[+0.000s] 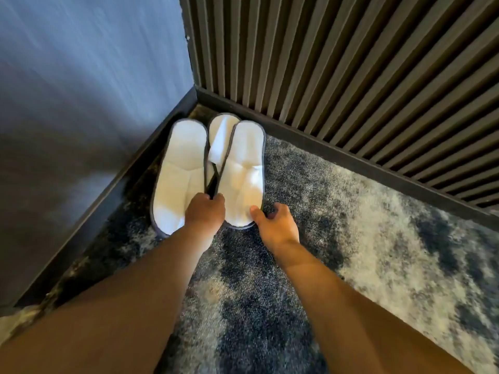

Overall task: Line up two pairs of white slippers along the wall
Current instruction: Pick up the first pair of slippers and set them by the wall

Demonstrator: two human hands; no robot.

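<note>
Three white slippers with grey trim lie in the corner of the room, on the carpet. The left slipper (pixel 179 174) lies flat beside the blue wall's skirting. The right slipper (pixel 244 171) lies partly over a middle slipper (pixel 220 136), of which only the far end shows. My left hand (pixel 205 213) is closed at the near ends of the left and middle slippers, pinching their edges. My right hand (pixel 274 222) grips the near right edge of the right slipper, thumb on top.
A blue wall (pixel 81 90) with dark skirting runs along the left. A dark ribbed wall panel (pixel 351 63) with a black baseboard runs along the back and right. Mottled blue and white carpet (pixel 364 238) covers the floor.
</note>
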